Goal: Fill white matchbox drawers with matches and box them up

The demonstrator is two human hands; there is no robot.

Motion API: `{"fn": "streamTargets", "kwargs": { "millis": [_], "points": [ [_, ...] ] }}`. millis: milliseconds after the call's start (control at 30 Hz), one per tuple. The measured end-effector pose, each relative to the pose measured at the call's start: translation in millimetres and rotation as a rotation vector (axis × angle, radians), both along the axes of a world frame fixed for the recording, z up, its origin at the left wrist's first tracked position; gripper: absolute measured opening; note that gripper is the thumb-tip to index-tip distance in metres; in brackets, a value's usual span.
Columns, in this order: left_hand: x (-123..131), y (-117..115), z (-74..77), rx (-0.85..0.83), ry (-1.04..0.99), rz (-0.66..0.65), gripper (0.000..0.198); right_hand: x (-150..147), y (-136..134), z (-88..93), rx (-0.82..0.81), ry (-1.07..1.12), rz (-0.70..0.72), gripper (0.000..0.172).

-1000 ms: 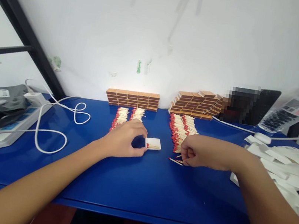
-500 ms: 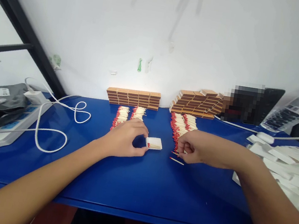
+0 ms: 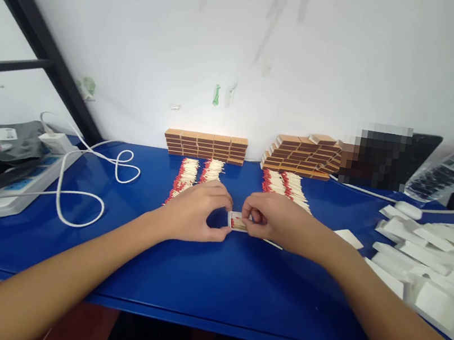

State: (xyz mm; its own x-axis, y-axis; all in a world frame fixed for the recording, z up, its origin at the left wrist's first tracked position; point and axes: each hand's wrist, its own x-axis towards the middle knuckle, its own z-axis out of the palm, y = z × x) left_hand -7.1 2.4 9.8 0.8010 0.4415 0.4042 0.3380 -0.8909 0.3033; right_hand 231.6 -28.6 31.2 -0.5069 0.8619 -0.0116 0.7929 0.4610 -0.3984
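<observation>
My left hand [image 3: 195,211] grips the left end of a small white matchbox tray [image 3: 234,215] between thumb and fingers, on the blue table. Several red-tipped matches [image 3: 238,224] lie inside it. Over the tray's right part, my right hand [image 3: 277,216] is closed in a pinch on matches, mostly hidden by the fingertips. One loose match [image 3: 274,244] lies on the table just below that hand. Behind my left hand are two rows of matches [image 3: 188,171], and two more rows [image 3: 274,180] lie behind my right hand.
Stacked matchboxes [image 3: 205,147] and a second, stepped stack [image 3: 299,155] stand against the wall. Many white trays [image 3: 428,274] are heaped at the right. On the left lie a power strip [image 3: 14,195] and a looped white cable [image 3: 78,193]. A clear plastic package [image 3: 439,176] leans back right.
My right hand has moved left from the right-hand match rows to the tray. My left hand still holds the tray. The view has shifted slightly.
</observation>
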Motion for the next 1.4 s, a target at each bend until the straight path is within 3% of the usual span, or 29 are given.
{"fn": "streamTargets", "kwargs": {
  "millis": [200,300,433,533,633,900,1133,1400],
  "points": [
    [0,1,-0.8,0.002,-0.012,-0.005,0.015,-5,-1,-6.7,0.023,0.037,0.003,0.003],
    [-1,2,-1.3,0.012,-0.005,-0.007,0.016,-5,0,-4.7,0.036,0.052,-0.01,0.014],
    [-2,4,-1.1,0.002,0.006,0.017,0.015,9,-3,10.0,0.001,0.023,-0.031,0.025],
    [-4,7,-1.2,-0.001,0.014,0.034,0.017,27,-6,23.4,-0.153,-0.085,-0.057,0.027],
    [-5,8,-1.5,-0.002,0.013,0.037,0.019,39,-8,27.8,-0.263,-0.199,-0.078,0.026],
    [-5,7,-2.7,-0.006,0.021,0.042,0.019,34,-12,20.6,-0.333,-0.217,-0.026,0.015],
    [-6,8,-2.7,-0.018,0.01,0.038,0.017,49,-8,27.3,-0.299,-0.245,-0.1,0.013],
    [-5,8,-3.7,-0.025,0.01,0.039,0.019,44,-4,25.2,-0.286,-0.26,-0.128,0.015]
  ]
}}
